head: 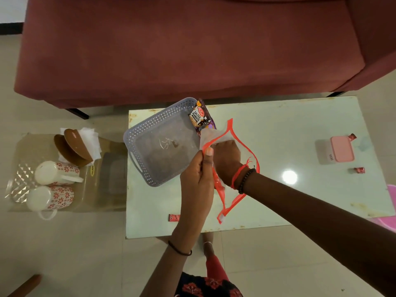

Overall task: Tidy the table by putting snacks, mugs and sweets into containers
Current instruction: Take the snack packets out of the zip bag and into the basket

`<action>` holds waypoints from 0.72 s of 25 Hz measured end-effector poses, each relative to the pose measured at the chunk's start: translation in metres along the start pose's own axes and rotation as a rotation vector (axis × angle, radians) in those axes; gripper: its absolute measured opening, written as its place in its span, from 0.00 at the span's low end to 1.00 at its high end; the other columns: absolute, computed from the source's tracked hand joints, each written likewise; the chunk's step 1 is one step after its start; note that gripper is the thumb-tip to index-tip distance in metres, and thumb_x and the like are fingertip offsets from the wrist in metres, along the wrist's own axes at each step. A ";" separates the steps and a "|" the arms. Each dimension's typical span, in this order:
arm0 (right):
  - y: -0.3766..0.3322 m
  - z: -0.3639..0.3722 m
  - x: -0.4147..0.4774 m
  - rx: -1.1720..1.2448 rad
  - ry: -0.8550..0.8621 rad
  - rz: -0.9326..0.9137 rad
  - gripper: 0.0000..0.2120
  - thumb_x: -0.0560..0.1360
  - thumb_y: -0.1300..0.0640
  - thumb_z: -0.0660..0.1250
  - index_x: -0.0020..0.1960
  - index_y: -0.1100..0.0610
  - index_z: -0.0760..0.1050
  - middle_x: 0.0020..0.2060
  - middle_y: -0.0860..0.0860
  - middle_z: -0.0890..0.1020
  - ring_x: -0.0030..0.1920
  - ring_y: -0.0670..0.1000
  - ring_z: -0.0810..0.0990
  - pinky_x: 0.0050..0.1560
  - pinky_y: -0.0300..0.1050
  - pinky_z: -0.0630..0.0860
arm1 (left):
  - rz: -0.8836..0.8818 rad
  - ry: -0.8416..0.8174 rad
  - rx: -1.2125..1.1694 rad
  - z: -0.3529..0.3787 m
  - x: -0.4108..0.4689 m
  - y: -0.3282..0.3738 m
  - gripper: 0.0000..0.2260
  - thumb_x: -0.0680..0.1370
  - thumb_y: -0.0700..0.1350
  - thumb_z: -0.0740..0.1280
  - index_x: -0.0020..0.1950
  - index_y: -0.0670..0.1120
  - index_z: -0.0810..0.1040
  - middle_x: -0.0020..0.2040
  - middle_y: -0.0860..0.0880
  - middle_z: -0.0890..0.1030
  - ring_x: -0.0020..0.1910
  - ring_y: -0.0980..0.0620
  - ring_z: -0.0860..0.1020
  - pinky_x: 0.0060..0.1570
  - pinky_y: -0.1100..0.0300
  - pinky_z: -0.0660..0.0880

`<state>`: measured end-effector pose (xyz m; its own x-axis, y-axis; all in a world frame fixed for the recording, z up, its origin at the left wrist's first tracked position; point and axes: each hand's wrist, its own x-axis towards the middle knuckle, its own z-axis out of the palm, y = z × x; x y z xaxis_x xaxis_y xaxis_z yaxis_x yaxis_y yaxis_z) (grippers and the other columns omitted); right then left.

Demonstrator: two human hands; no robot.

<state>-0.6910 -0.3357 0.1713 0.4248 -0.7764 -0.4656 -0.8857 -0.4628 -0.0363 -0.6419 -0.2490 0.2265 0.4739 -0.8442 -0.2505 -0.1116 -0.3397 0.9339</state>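
A clear pouch with an orange rim [240, 198] hangs above the white table [300, 121]. My left hand [196, 179] pinches its orange edge near the opening. My right hand [226, 156] is pushed inside the pouch mouth; I cannot see what its fingers hold. A grey perforated basket [150, 129] lies tilted on the table's left end, with a salted peanuts packet [196, 117] and a purple wrapper [207, 123] at its far corner. Loose sweets lie on the table: a red one [173, 217] near the front edge and two [359, 170] by a pink-lidded box [340, 148].
Left of the table, a clear tray [25, 168] on the floor holds two flowered mugs [56, 173], brown plates [74, 150] and tissues. A maroon sofa [192, 50] stands behind the table. Something pink [392, 196] shows at the right edge.
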 end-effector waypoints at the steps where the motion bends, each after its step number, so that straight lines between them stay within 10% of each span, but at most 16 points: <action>1: -0.001 -0.004 -0.006 -0.032 0.024 -0.006 0.12 0.80 0.62 0.55 0.59 0.62 0.74 0.54 0.58 0.80 0.55 0.59 0.79 0.48 0.47 0.73 | 0.003 0.003 0.017 -0.002 0.003 -0.003 0.11 0.79 0.48 0.57 0.54 0.48 0.78 0.34 0.60 0.76 0.34 0.70 0.77 0.33 0.77 0.73; 4: -0.001 -0.013 -0.018 0.108 0.092 -0.095 0.22 0.74 0.57 0.63 0.67 0.61 0.66 0.54 0.59 0.78 0.51 0.61 0.80 0.41 0.46 0.70 | -0.003 0.038 0.052 -0.013 0.013 -0.010 0.13 0.80 0.47 0.57 0.54 0.43 0.78 0.33 0.58 0.76 0.33 0.67 0.77 0.32 0.77 0.72; 8: 0.004 -0.032 -0.013 0.636 -0.189 -0.142 0.38 0.68 0.53 0.75 0.72 0.55 0.60 0.64 0.53 0.75 0.62 0.55 0.76 0.57 0.45 0.74 | -0.025 0.095 0.030 -0.025 0.022 -0.016 0.15 0.80 0.48 0.57 0.54 0.40 0.78 0.32 0.58 0.75 0.31 0.59 0.77 0.29 0.78 0.71; 14: 0.007 -0.044 -0.022 0.994 -0.352 -0.103 0.31 0.68 0.58 0.75 0.65 0.45 0.62 0.45 0.39 0.74 0.40 0.40 0.75 0.25 0.22 0.70 | -0.029 0.114 0.003 -0.035 0.025 -0.016 0.07 0.80 0.49 0.57 0.46 0.55 0.73 0.36 0.59 0.77 0.34 0.61 0.78 0.31 0.78 0.73; 18: 0.002 -0.056 -0.032 1.145 -0.452 -0.076 0.19 0.72 0.56 0.72 0.53 0.41 0.65 0.43 0.38 0.74 0.40 0.38 0.75 0.24 0.22 0.71 | 0.020 0.161 0.009 -0.042 0.026 -0.018 0.13 0.80 0.47 0.57 0.37 0.58 0.72 0.31 0.60 0.75 0.31 0.68 0.77 0.29 0.78 0.71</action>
<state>-0.6963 -0.3359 0.2355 0.5809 -0.4405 -0.6844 -0.6116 0.3186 -0.7242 -0.5911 -0.2477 0.2135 0.6054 -0.7737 -0.1868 -0.1301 -0.3277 0.9358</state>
